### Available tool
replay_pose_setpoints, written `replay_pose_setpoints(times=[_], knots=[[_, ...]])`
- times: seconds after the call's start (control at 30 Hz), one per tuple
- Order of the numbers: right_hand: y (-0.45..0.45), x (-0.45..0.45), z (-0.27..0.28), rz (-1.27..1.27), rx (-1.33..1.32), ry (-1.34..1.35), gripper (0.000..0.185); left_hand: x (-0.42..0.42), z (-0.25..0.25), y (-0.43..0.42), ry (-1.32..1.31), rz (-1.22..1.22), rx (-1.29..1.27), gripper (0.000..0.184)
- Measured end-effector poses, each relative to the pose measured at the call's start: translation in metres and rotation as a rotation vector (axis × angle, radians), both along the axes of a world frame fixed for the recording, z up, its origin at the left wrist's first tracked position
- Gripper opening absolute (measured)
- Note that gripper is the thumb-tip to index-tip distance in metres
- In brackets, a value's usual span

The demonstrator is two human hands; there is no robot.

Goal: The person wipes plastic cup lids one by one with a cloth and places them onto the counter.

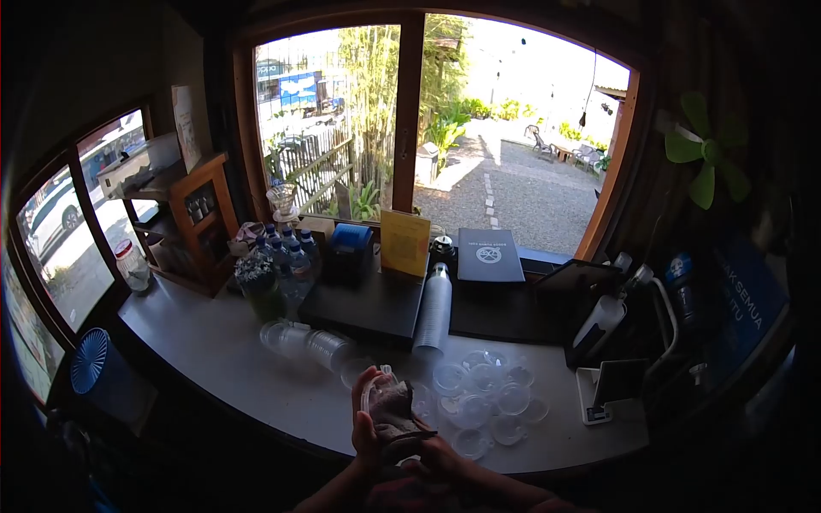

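Near the counter's front edge, my left hand [364, 427] is wrapped round the side of a clear plastic cup or lid, only partly visible. My right hand [434, 455] holds a dark cloth [393, 410] against it. To the right lies a loose pile of clear round plastic lids or small containers [472, 410]. Behind my hands, a row of stacked clear containers [316, 344] lies on its side. A long stack of clear cups [434, 312] leans beside a black box [368, 299].
The pale counter [214, 363] runs under a wide window. Water bottles [295, 261], a yellow sign [404, 243], a dark blue menu [490, 255] and a wooden shelf [205, 222] stand along the back. At right are a white pump bottle [601, 323] and a small stand [596, 410].
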State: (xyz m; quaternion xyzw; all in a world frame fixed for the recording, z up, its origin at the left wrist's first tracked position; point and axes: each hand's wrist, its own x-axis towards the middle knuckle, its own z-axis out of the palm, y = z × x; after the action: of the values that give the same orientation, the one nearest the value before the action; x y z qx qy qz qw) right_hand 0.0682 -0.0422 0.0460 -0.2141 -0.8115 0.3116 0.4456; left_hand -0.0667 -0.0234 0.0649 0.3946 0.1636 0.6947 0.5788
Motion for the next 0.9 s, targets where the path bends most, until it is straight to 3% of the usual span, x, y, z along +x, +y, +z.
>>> replay_pose_setpoints(times=[0.07,0.13,0.2,0.23,0.27,0.33,0.37,0.47,0.5,0.53,0.57,0.67,0.8,0.83,0.9], knots=[[0.014,0.005,-0.001,-0.007,0.225,-0.132,0.037,-0.003,0.011,-0.008,0.010,-0.134,-0.067,0.086],[0.007,0.001,-0.011,0.012,-0.155,-0.074,0.041,-0.001,0.004,-0.016,0.121,-0.060,0.035,0.083],[0.002,-0.006,-0.014,0.029,-0.286,-0.036,0.045,-0.008,-0.004,-0.021,0.130,-0.053,-0.022,0.085],[-0.002,-0.011,-0.017,0.031,-0.360,0.006,0.049,-0.011,-0.007,-0.018,0.272,0.121,0.063,0.084],[-0.009,-0.013,-0.024,0.029,-0.329,0.011,0.050,-0.015,-0.012,-0.015,0.416,0.297,0.145,0.083],[-0.019,-0.021,-0.033,0.023,-0.263,0.028,0.051,-0.022,0.000,-0.017,0.052,0.158,-0.029,0.080],[-0.021,-0.018,-0.030,0.115,-0.294,0.025,0.051,-0.025,0.000,-0.018,0.054,0.112,-0.053,0.083],[-0.006,-0.027,0.003,-0.025,0.193,-0.026,0.051,-0.034,-0.007,-0.025,0.051,-0.082,-0.103,0.084],[-0.008,-0.029,-0.003,0.004,-0.029,0.027,0.047,-0.033,0.006,-0.033,-0.023,-0.217,-0.190,0.082],[-0.009,-0.031,-0.008,0.017,-0.248,0.102,0.046,-0.028,-0.002,-0.036,-0.078,-0.192,-0.161,0.080],[-0.015,-0.037,-0.008,0.008,-0.662,0.213,0.045,-0.029,-0.002,-0.042,-0.064,-0.180,-0.162,0.079],[-0.017,-0.026,-0.057,0.046,-0.524,-0.015,0.047,-0.027,-0.015,-0.042,-0.016,0.022,-0.120,0.077],[-0.023,-0.037,-0.041,0.012,-0.012,-0.091,0.047,-0.033,-0.016,-0.028,-0.022,0.305,-0.010,0.075],[-0.026,-0.041,-0.036,0.008,0.117,-0.104,0.047,-0.037,-0.023,-0.028,-0.022,0.239,0.006,0.073],[-0.029,-0.049,-0.020,-0.017,0.097,-0.065,0.045,-0.032,-0.020,-0.041,0.007,0.089,0.021,0.071]])
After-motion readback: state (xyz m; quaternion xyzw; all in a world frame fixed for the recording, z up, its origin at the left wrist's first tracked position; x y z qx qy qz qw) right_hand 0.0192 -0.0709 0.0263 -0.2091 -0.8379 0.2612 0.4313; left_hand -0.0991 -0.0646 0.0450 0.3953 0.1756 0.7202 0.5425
